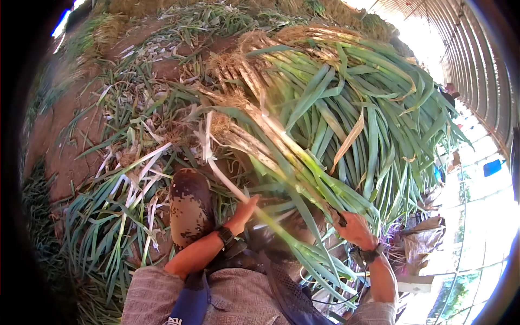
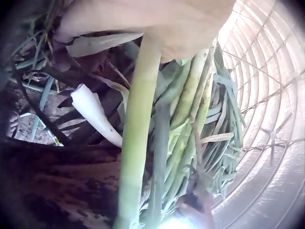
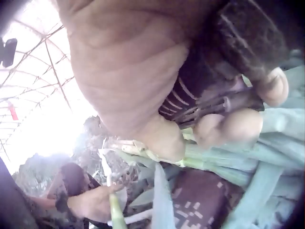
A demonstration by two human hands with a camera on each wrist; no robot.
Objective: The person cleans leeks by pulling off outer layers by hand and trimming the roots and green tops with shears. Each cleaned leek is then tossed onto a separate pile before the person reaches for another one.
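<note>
- Held leek: a smooth white stem, bent slightly, greening towards long flat leaves; it lies across the person's lap, its pale end at 11 o'clock, leaves at 4.
- Left hand: fingers wrapped around that stem.
- Right hand, at 4 o'clock from the left: curled round a dark ribbed tool.
- Soil-stained leeks, brown-skinned and rooty, slant just beyond the held stem, between it and the big leafy heap at 1 o'clock.
- Patterned knee at 10 o'clock, close beside the left hand.
- Pale-stemmed leeks on the ground at 9 o'clock.
</note>
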